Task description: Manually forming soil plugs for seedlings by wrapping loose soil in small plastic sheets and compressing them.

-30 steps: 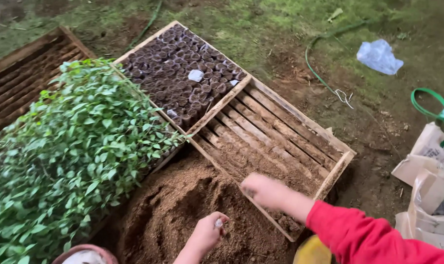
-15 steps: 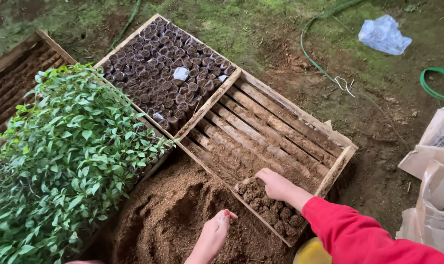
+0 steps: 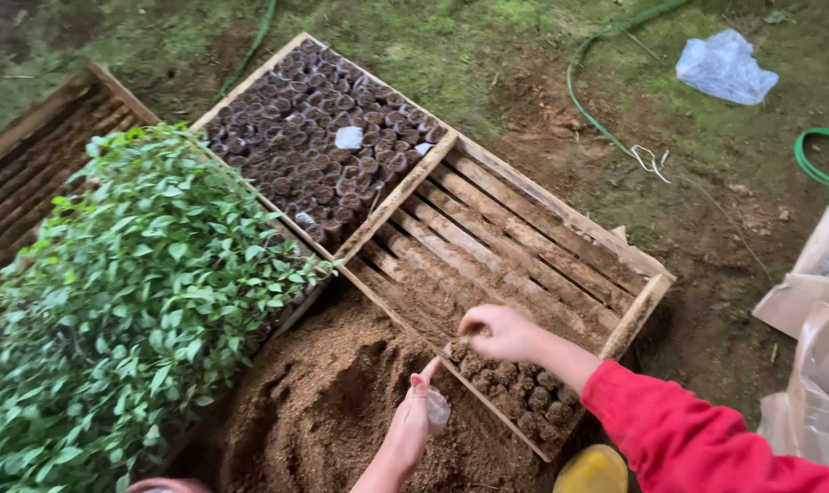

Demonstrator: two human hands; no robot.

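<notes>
- Left hand (image 3: 412, 422) is pinched around a small clear plastic seedling bag (image 3: 437, 408), right over the soil heap (image 3: 332, 411), so I'd call this the filling step.
- Right hand (image 3: 498, 331), a bit up and to the right of that, has its fingers curled down at the front row of filled bags (image 3: 515, 388) in the wooden crate (image 3: 560, 265). Looks like it's setting one in, but can't tell if anything's actually between the fingers.
- My guess at what the move needs: bag mouth kept open, soil scooped in, then stood upright snug against the row.
- Beyond the right hand the crate's slats are mostly bare. Past that, the other half is packed with dark filled bags (image 3: 323, 137).
- Left of the grip, a dense tray of green seedlings (image 3: 131, 301).
- Hard to see: how full the held bag is, and both arms get cut off at the bottom edge.
</notes>
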